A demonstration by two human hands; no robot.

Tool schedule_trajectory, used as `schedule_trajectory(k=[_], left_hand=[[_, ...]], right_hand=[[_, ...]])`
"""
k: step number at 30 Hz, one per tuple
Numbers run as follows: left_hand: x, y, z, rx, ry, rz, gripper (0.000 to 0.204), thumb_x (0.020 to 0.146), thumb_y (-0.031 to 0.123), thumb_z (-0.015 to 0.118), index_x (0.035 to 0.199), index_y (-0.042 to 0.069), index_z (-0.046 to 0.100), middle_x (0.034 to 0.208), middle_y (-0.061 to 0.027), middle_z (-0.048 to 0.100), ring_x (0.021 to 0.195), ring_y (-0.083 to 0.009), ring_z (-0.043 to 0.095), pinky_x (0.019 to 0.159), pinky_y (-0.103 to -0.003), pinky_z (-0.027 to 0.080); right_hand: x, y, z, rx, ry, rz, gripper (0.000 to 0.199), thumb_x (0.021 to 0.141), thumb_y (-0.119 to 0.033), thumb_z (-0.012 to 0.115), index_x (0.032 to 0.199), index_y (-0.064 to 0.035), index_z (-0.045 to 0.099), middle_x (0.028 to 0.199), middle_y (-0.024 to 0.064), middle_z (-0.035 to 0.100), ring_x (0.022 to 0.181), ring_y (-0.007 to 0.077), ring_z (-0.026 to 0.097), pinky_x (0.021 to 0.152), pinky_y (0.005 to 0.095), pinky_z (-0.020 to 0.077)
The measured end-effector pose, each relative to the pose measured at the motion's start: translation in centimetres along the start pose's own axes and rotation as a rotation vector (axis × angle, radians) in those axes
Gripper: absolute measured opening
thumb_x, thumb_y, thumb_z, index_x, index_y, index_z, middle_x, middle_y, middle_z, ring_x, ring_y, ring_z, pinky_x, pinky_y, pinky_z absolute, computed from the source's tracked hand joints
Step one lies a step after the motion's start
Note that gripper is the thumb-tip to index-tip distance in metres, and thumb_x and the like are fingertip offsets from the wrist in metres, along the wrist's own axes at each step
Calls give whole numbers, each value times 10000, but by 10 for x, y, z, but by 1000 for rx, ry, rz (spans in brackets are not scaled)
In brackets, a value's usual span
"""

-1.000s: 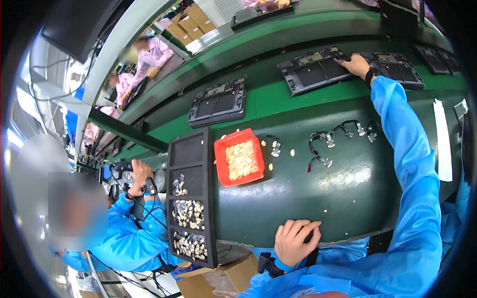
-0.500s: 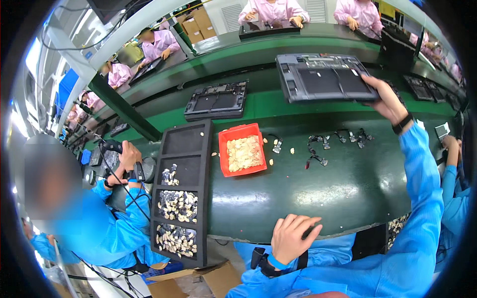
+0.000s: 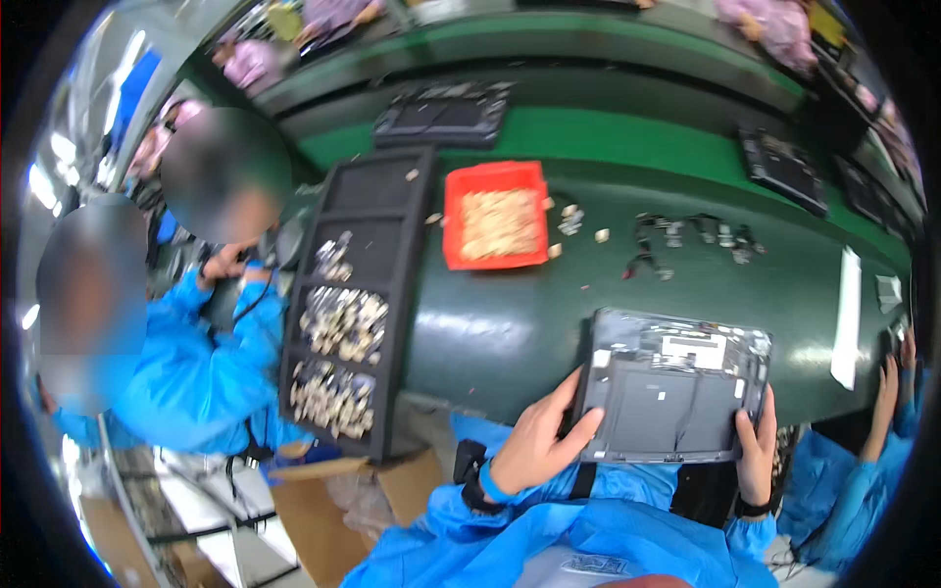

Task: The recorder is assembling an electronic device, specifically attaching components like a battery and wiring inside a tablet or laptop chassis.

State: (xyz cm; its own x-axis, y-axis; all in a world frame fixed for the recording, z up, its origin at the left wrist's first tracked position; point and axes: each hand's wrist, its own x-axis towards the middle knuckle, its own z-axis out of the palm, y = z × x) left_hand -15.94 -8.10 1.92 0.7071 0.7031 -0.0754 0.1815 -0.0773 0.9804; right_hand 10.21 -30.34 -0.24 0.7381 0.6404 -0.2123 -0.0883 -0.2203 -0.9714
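Observation:
An opened dark laptop base (image 3: 637,402), its inner boards and black battery area showing, is held over the near edge of the bench. My left hand (image 3: 534,441) grips its left side, thumb on top and fingers partly hidden beside and beneath it. At its lower right side, my right hand (image 3: 757,451) holds the edge with the thumb up. Beyond it lie several small black cable parts (image 3: 671,233). A red bin (image 3: 454,245) of small pale pieces (image 3: 498,223) sits farther left.
Left of the bin stands a black compartment tray (image 3: 392,294) with small parts. More opened laptop bases (image 3: 441,113) lie along the green belt (image 3: 598,152). A white strip (image 3: 847,318) lies at right. Co-workers sit on both sides; a cardboard box (image 3: 314,519) stands below.
The laptop base came from above the belt toward me and down to the bench's near edge. My left hand, empty before, now grips it too. The view has tilted downward.

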Motion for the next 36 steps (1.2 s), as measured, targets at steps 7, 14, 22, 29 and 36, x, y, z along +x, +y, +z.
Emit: schedule_trajectory(k=[7,14,22,29,36], left_hand=[[24,8,-21,371,202,217,556,968,230,697,1419,-65,560,1178,-231,684,1083,-369,626,974,-418,483],[-5,60,-101,712,370,197,285,920,221,755,1123,21,764,975,-148,776,843,-318,748,777,-392,571],[67,0,-297,1215,650,-25,224,901,143,707,1089,36,768,940,-195,761,887,-365,745,810,-436,587],[117,-61,-362,1200,229,-230,536,769,215,872,1255,58,713,1098,-176,747,958,-318,722,846,-442,584],[110,-66,-425,1206,357,61,162,856,56,794,995,-18,755,908,-153,755,729,-234,703,700,-351,580]], right_hand=[[33,4,1,-180,-101,-50,602,1099,-176,525,1590,75,281,1636,192,348,1498,232,336,1235,339,214],[68,-12,-5,-420,-228,-98,516,1116,-204,507,1532,76,384,1382,184,594,1209,203,592,1039,301,439],[73,8,-4,-208,-45,-149,406,1103,-284,544,1365,24,569,554,-73,470,395,10,364,362,224,227],[57,-8,3,-180,47,-133,190,1012,-75,626,1153,37,689,750,-19,634,638,43,534,541,228,413],[53,-5,3,-38,-68,-275,164,1031,-81,631,1163,2,683,728,4,661,680,28,598,584,219,486]])
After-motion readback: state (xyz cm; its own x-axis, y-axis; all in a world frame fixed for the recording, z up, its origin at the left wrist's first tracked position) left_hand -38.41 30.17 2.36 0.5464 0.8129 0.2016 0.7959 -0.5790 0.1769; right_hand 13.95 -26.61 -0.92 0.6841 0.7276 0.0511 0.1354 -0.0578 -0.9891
